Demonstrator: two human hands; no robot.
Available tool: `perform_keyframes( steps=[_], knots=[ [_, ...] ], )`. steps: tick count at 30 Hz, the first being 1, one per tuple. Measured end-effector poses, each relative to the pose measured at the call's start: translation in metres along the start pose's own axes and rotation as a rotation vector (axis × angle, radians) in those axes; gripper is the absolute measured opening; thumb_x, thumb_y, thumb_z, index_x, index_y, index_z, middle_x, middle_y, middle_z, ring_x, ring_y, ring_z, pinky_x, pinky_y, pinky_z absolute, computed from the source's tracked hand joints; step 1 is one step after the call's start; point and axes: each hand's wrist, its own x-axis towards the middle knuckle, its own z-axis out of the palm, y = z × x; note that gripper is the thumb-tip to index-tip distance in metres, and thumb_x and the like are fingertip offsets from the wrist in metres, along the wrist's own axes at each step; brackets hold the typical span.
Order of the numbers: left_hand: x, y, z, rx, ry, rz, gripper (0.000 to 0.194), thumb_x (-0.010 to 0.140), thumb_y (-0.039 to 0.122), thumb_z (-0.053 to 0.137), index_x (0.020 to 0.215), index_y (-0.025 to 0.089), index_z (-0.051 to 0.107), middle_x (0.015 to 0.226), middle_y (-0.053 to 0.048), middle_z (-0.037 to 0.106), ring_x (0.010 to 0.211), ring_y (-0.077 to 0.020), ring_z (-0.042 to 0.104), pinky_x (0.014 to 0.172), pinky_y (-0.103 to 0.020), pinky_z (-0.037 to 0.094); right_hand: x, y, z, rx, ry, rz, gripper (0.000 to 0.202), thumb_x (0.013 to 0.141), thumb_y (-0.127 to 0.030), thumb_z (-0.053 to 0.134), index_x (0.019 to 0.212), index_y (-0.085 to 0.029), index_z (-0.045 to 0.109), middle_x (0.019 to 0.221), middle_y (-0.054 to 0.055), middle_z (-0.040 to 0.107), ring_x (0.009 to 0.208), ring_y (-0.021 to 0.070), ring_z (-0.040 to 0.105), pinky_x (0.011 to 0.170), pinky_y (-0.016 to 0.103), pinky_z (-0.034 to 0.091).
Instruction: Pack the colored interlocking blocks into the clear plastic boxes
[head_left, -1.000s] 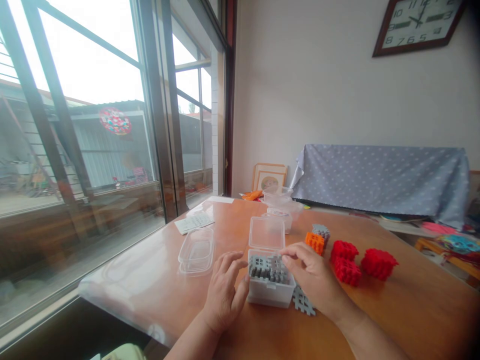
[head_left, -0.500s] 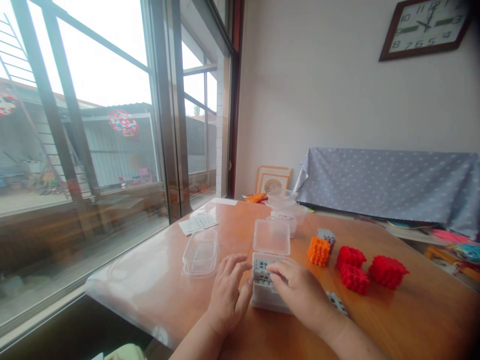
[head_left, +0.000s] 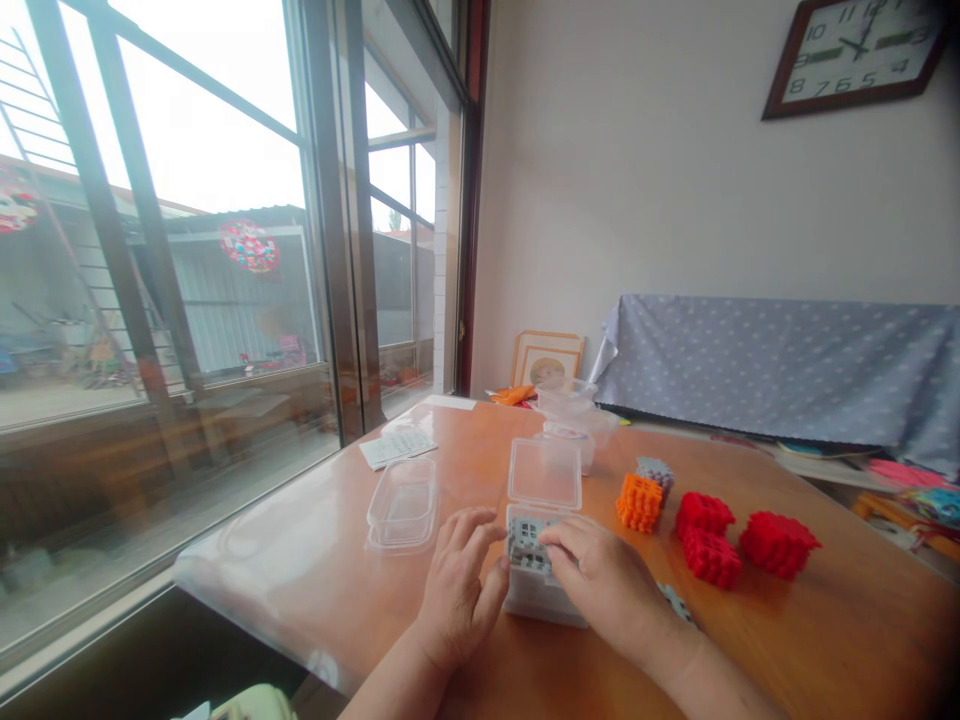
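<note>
Grey interlocking plastic pieces sit in a small clear plastic box, whose hinged lid stands open at the far side. My left hand rests against the box's left side. Its fingers are curved and apart, with the fingertips at the rim by the grey pieces. From the right, my right hand reaches over the box, thumb and forefinger pinched at a grey piece. That hand hides the right part of the box. Another grey piece lies on the table, partly behind my right forearm.
Right of the box stand an orange block stack, a grey stack and several red stacks. An open clear container is on the left, near a printed paper. More clear containers are piled behind the lid.
The grey pieces in the box appear to lie slightly flatter than before. Both hands keep nearly the same place, and the whole view has shifted a little.
</note>
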Motion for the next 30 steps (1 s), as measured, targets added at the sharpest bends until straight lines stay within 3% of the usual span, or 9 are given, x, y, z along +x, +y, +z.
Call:
perform_keyframes(
  steps=[11,24,27,30],
  knots=[
    [0.000,0.000,0.000,-0.023,-0.022,0.010,0.022,0.096,0.024,0.051,0.116,0.024,0.061,0.129,-0.010,0.057,0.122,-0.0271,0.052,0.106,-0.048,0.045,-0.003,-0.002,-0.005,-0.048,-0.086,0.057,0.031,0.092,-0.022,0.049,0.102,-0.033,0.076,0.097,0.001,0.075,0.094,0.0199,0.069,0.082,0.029,0.046],
    [0.000,0.000,0.000,0.004,-0.032,0.019,0.025,0.095,0.025,0.053,0.118,0.024,0.061,0.132,-0.011,0.056,0.123,-0.0282,0.052,0.106,-0.049,0.046,-0.006,-0.006,-0.013,-0.060,-0.080,0.087,0.030,0.093,-0.025,0.047,0.105,-0.032,0.074,0.096,0.002,0.075,0.092,0.0203,0.069,0.080,0.028,0.046],
    [0.000,-0.001,0.000,-0.002,-0.032,0.011,0.026,0.096,0.025,0.052,0.121,0.024,0.059,0.132,-0.011,0.056,0.124,-0.0280,0.053,0.106,-0.049,0.046,-0.006,0.006,-0.018,0.009,-0.023,0.102,0.029,0.093,-0.028,0.047,0.106,-0.029,0.073,0.096,0.003,0.074,0.091,0.0213,0.068,0.080,0.030,0.048],
    [0.000,-0.004,0.002,-0.009,-0.030,0.008,0.027,0.096,0.025,0.051,0.123,0.024,0.057,0.132,-0.012,0.056,0.125,-0.0281,0.052,0.107,-0.050,0.045,-0.008,0.034,-0.029,0.131,0.026,0.144,0.030,0.093,-0.033,0.049,0.110,-0.026,0.073,0.098,0.005,0.075,0.092,0.0229,0.068,0.084,0.034,0.051]
  ],
)
